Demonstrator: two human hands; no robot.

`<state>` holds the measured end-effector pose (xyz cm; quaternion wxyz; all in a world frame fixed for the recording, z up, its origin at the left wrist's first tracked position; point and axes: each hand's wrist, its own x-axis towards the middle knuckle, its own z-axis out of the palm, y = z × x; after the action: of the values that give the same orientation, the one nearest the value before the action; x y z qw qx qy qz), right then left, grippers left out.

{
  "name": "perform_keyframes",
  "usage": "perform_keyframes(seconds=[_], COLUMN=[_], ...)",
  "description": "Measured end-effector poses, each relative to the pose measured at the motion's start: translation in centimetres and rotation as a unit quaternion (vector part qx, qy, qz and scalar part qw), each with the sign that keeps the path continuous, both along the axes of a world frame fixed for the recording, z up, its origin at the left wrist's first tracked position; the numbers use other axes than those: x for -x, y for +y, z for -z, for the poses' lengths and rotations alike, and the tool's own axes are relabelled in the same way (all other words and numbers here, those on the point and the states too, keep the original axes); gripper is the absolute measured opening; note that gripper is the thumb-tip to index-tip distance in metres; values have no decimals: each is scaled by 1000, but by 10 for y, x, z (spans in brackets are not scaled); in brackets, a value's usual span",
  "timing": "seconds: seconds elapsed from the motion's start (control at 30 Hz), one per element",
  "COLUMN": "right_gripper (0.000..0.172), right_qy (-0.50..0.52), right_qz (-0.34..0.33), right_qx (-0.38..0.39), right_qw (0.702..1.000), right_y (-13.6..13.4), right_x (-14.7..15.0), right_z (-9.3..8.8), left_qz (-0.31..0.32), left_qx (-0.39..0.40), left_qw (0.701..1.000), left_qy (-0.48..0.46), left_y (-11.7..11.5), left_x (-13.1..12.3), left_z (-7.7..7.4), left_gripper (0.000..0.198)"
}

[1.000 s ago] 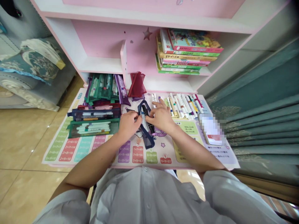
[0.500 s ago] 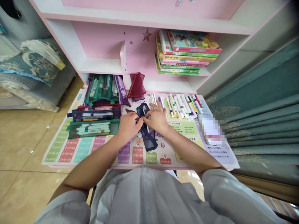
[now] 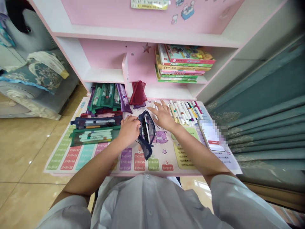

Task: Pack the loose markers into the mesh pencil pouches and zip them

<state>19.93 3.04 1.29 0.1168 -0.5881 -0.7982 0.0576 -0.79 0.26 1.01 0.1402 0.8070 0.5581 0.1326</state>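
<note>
A pink-and-white shelf unit [image 3: 143, 35] shuts in the far side of the table [image 3: 170, 154], whose top, printed with coloured multiplication charts, is bare along the near edge and at middle right — though the right forearm [image 3: 196, 152] crosses that second stretch. Filled mesh pouches in green, navy, red and purple [image 3: 102, 122] crowd the left side. At the centre sits a long navy mesh pouch [image 3: 145, 147], its mouth gaping over black and white pens [image 3: 145, 131]. The left hand [image 3: 130, 128] grasps its left rim; the right hand [image 3: 164, 117] is spread and loose on the far side — whether its fingertips touch anything, I cannot tell. Flat dark-red mesh pouches [image 3: 137, 92] lie farther back, a rectangular pale-screened smartphone [image 3: 212, 136] near the right edge, slim white-barrelled markers [image 3: 183, 113] at far right.
</note>
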Motion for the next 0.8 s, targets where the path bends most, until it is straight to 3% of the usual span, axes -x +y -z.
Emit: perform_keyframes(seconds=[0.13,0.3,0.5,0.7,0.8], right_gripper=[68,33,12,14,18], right_qy=[-25,6,74,126,131], right_qz=[-84,-130,-137,-129,-109], right_qx=[7,-22,-54,-69,-71], right_qw=[996,991,986,981,983], right_y=[8,11,3,0,-2], right_x=[-10,-23,-40,-54,-59], right_z=[4,11,21,27,29], left_qz=[20,34,40,60,40], left_qx=[7,15,15,5,-10], left_qw=[999,998,997,997,998], left_qy=[30,44,69,56,42], left_y=[1,2,14,28,30], left_x=[-1,-1,-3,-4,4], left_z=[-5,-11,-19,-20,-21], left_gripper=[29,33,32,24,22])
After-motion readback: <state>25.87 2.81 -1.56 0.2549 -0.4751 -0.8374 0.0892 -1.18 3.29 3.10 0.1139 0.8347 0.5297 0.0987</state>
